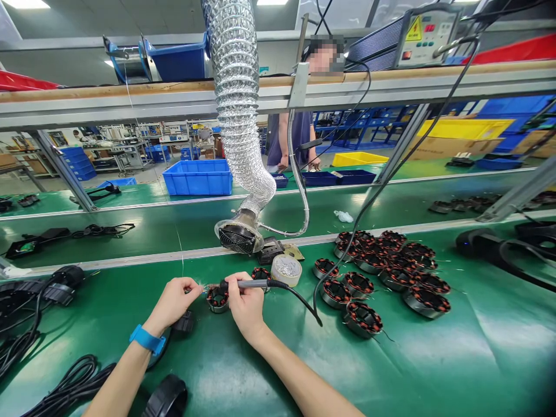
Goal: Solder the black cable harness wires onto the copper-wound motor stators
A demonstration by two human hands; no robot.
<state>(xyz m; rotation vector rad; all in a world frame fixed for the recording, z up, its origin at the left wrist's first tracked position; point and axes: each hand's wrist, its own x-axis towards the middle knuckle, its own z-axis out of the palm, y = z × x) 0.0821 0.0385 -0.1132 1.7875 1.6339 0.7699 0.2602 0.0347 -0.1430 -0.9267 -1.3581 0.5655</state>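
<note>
My right hand (pixel 245 304) is closed around a soldering iron (pixel 256 283), whose tip points left toward my left hand. The fingers of my left hand (pixel 176 298) are pinched together near that tip, with fine wire at the fingertips. Just below the tip, a ring-shaped motor stator (pixel 218 299) with orange-red windings sits on the green bench (pixel 226 370). A thin strand of solder wire (pixel 180 243) hangs down to my left hand. Behind my right hand stand a round tub (pixel 286 270) and another stator (pixel 260 274).
Several stators (pixel 363 319) lie to the right. A flexible silver duct (pixel 238 98) with a fan (pixel 238 237) hangs above the bench. Black cables (pixel 73 385) lie at the left, a black ring part (pixel 167 398) at the front. Across the bench stands a person (pixel 291 139).
</note>
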